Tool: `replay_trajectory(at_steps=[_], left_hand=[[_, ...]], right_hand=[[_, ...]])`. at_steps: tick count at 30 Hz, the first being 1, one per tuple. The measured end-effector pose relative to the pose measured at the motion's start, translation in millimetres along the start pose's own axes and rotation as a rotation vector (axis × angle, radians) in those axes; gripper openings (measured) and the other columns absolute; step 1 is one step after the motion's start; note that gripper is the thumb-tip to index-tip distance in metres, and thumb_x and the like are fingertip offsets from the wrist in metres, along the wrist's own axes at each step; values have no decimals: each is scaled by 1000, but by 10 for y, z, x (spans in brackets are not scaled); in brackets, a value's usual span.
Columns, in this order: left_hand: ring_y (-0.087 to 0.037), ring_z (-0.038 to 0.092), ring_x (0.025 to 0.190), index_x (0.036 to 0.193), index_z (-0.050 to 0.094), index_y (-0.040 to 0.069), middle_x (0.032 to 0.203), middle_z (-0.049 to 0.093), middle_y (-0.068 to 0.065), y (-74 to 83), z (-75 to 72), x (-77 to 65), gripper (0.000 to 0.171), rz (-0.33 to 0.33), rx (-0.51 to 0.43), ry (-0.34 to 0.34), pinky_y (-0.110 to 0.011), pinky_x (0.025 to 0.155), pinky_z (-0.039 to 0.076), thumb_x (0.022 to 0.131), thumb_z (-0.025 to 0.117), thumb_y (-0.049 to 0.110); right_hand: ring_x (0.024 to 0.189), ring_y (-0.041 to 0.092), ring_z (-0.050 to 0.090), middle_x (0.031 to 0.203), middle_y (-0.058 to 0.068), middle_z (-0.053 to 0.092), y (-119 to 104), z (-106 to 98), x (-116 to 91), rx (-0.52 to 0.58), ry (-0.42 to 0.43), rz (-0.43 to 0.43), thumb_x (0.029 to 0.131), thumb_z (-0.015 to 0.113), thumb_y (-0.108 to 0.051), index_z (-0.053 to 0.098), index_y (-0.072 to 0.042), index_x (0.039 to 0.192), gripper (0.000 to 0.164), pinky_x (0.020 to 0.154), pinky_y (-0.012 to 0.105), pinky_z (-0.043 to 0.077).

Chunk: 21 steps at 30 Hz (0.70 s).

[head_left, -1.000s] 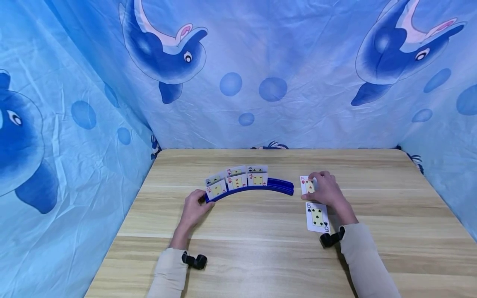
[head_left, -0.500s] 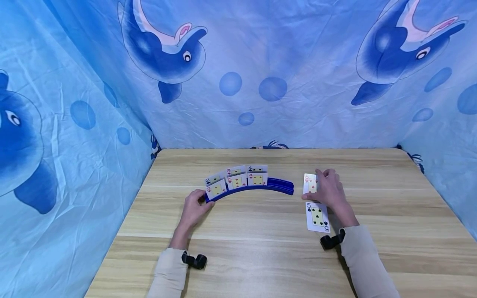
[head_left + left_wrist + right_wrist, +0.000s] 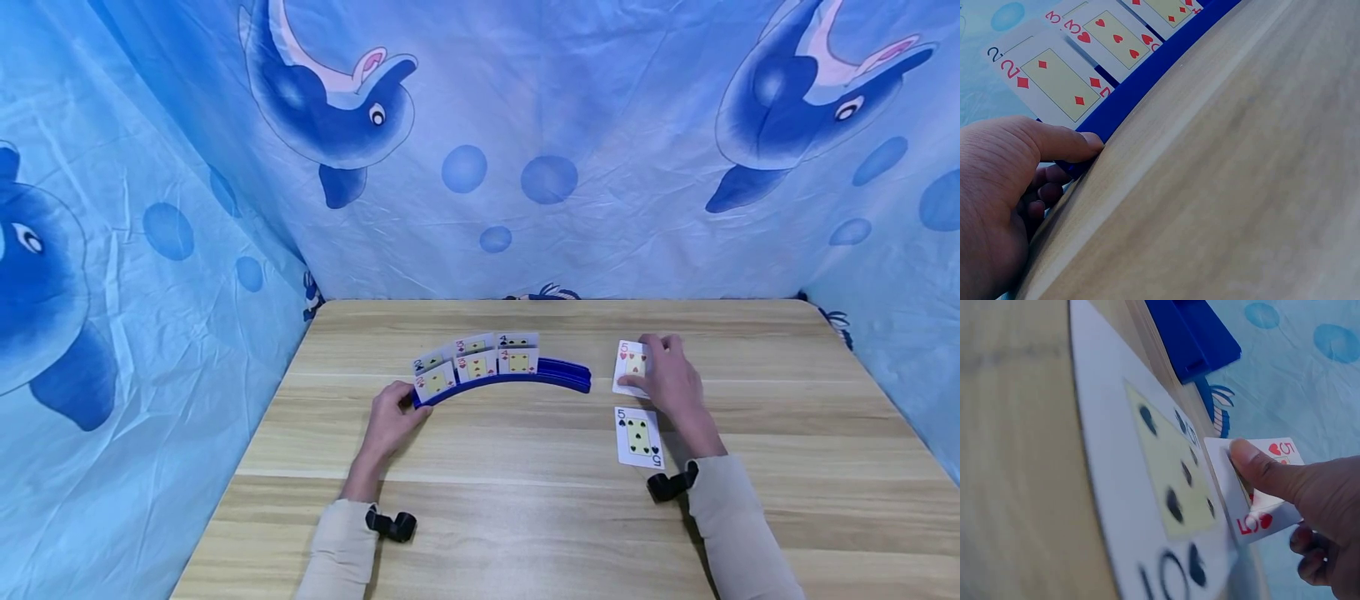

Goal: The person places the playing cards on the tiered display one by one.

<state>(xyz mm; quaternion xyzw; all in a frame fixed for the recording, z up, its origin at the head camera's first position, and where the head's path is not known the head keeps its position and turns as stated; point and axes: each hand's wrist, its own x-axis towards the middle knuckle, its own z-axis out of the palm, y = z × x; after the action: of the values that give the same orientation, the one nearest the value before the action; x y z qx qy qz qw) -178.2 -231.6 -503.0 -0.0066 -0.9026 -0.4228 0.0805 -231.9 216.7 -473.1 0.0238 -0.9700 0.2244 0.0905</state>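
Observation:
A curved blue card holder (image 3: pixel 564 375) stands on the table, its left end gripped by my left hand (image 3: pixel 390 419), thumb in front. Its front row carries the two of diamonds (image 3: pixel 1054 81), the three of hearts (image 3: pixel 1113 39) and a red four (image 3: pixel 518 362). Behind them a second row shows only its upper parts, among them a black four (image 3: pixel 517 340). To the right, my right hand (image 3: pixel 672 379) pinches the five of hearts (image 3: pixel 630 362), thumb on its face. In the right wrist view that card looks tilted up off the table. Nearer me lies the five of spades (image 3: pixel 639 437), face up.
The wooden table (image 3: pixel 510 517) reaches back to a blue curtain (image 3: pixel 600 242) printed with dolphins. The holder's right-hand stretch of slots (image 3: pixel 1194 337) has no cards in it. Black wrist cameras (image 3: pixel 392 526) are strapped over both sleeves.
The five of hearts has shifted slightly right and been tilted up, with my right hand now pinching it by the right side. My left hand and the card holder have stayed put.

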Motion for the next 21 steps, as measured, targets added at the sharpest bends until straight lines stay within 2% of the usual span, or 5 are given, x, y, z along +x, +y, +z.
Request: replay_trajectory(at_steps=[4,6,12,18,21], left_hand=[[-27,62,98,112,70,-3,109,69,-19,7,2,-2,34,-7,-10,-2,-30,82,49,80,79,6],[-27,62,99,113,70,-3,109,69,-19,9,2,-1,35,-6,-9,-2,-31,82,49,80,79,6],[-27,62,99,113,70,-3,109,69,-19,8,-5,-4,34,-4,-7,-2,-30,82,49,81,79,6],[-28,62,99,112,70,-3,109,69,-19,15,-5,-6,34,-9,-9,-2,-32,83,50,81,79,6],[-28,62,99,112,70,-3,109,69,-19,14,-3,-6,34,-8,-12,-3,-32,84,50,81,79,6]], right_hand=[[94,41,63,119,29,59,38,-81,-10,28,-15,-46,84,81,-20,48,-3,134,62,70,47,51],[95,41,65,114,28,64,56,-133,-18,45,-31,-80,87,77,-15,51,-3,131,53,73,49,53],[85,37,68,100,27,70,66,-300,-47,80,-57,-191,92,67,-3,58,0,121,31,68,45,54],[86,35,68,100,26,70,86,-367,-50,107,-112,-195,94,64,-4,61,3,119,25,70,44,54],[85,30,67,100,23,71,95,-385,-49,124,-136,-197,95,64,-5,63,4,117,25,69,38,54]])
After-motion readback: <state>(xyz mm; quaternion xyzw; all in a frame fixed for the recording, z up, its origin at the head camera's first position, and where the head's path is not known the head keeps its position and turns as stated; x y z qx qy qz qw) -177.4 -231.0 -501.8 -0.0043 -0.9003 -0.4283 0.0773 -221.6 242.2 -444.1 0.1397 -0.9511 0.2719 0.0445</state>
